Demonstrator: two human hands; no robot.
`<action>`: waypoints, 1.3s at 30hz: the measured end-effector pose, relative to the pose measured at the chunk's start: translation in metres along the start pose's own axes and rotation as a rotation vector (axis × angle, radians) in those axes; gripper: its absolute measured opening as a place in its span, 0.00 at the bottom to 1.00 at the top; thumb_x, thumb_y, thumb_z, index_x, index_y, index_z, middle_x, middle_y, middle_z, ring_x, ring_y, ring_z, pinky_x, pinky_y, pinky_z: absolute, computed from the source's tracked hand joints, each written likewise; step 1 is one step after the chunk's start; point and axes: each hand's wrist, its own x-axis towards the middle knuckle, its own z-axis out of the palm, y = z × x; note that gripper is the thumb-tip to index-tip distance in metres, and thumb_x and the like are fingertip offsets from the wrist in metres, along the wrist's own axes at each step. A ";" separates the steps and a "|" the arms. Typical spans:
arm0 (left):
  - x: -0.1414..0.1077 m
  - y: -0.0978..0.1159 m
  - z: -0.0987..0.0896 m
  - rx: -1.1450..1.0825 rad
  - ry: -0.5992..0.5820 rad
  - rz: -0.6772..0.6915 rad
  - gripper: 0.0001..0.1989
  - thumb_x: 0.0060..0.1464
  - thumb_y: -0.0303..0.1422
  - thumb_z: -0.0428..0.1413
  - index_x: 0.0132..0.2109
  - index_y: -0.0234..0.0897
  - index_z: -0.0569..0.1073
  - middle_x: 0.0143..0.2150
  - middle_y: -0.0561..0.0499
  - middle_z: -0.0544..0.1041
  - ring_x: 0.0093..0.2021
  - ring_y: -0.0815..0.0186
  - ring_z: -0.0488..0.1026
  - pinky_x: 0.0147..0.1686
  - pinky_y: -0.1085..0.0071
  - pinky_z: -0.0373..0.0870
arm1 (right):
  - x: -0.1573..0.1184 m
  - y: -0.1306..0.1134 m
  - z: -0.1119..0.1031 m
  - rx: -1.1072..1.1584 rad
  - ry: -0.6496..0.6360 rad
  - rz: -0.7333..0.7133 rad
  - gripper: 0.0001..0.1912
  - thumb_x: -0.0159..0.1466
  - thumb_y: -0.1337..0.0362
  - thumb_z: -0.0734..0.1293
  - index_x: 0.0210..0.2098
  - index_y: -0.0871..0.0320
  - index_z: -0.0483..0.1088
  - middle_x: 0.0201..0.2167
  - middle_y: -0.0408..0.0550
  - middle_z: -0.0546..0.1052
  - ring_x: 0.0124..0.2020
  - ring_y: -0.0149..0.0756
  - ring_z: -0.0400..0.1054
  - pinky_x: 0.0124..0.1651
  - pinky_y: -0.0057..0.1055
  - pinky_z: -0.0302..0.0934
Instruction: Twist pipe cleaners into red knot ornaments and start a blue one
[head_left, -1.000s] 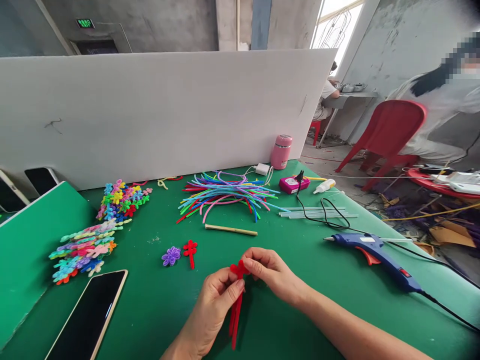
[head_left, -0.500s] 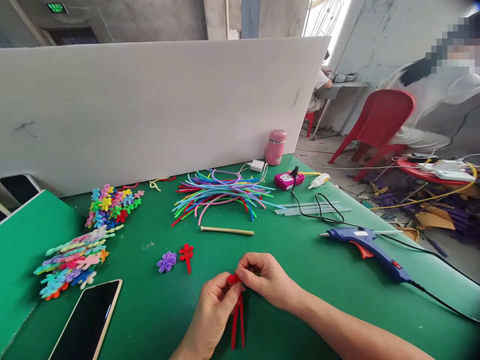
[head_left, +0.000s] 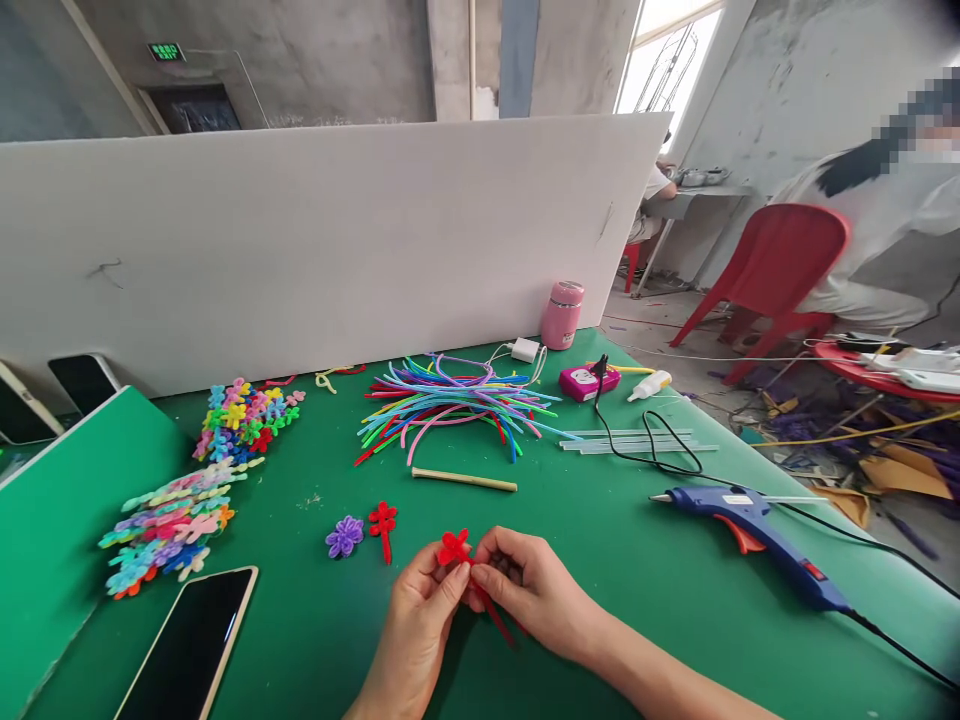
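Between my hands is a red pipe cleaner flower, its looped petals standing above my fingers and its loose ends hanging down to the right. My left hand pinches it just under the petals. My right hand is closed on the same piece where the ends begin; its fingertips are partly hidden. Just left of my hands, a finished-looking red flower with a stem lies on the green table. Beside that one sits a purple flower.
Loose coloured pipe cleaners lie behind a thin wooden stick. Piled small flowers and a phone are at the left. A blue glue gun, its cord, clear glue sticks and a pink bottle stand rightward.
The red petals have come up into sight above my left fingers. The hanging ends have swung from straight down to the lower right. The whole view has shifted slightly.
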 end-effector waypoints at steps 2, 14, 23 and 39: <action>-0.001 0.001 0.000 0.010 -0.004 -0.004 0.03 0.47 0.30 0.57 0.31 0.35 0.71 0.26 0.55 0.68 0.28 0.72 0.62 0.31 0.75 0.61 | 0.000 0.000 0.000 0.002 0.006 0.004 0.11 0.59 0.58 0.59 0.26 0.59 0.59 0.20 0.41 0.69 0.16 0.23 0.56 0.18 0.21 0.50; 0.000 0.017 -0.004 0.403 0.033 0.017 0.13 0.48 0.38 0.53 0.21 0.36 0.63 0.18 0.58 0.60 0.21 0.73 0.56 0.22 0.76 0.53 | -0.003 -0.012 -0.007 -0.246 -0.022 -0.026 0.09 0.59 0.63 0.59 0.25 0.60 0.61 0.15 0.36 0.60 0.15 0.22 0.51 0.18 0.21 0.47; -0.001 0.037 -0.005 0.160 -0.072 -0.140 0.10 0.46 0.33 0.55 0.22 0.35 0.63 0.18 0.58 0.61 0.21 0.74 0.55 0.23 0.77 0.53 | 0.002 -0.023 -0.015 -0.659 -0.005 -0.279 0.08 0.61 0.64 0.59 0.30 0.60 0.67 0.26 0.45 0.70 0.26 0.29 0.61 0.29 0.24 0.55; 0.012 0.028 -0.019 0.205 -0.038 -0.058 0.15 0.42 0.39 0.58 0.21 0.36 0.61 0.19 0.59 0.57 0.21 0.73 0.51 0.23 0.77 0.52 | 0.016 -0.015 0.005 -1.210 0.060 -0.530 0.14 0.63 0.60 0.55 0.27 0.58 0.65 0.21 0.43 0.67 0.23 0.30 0.57 0.27 0.29 0.47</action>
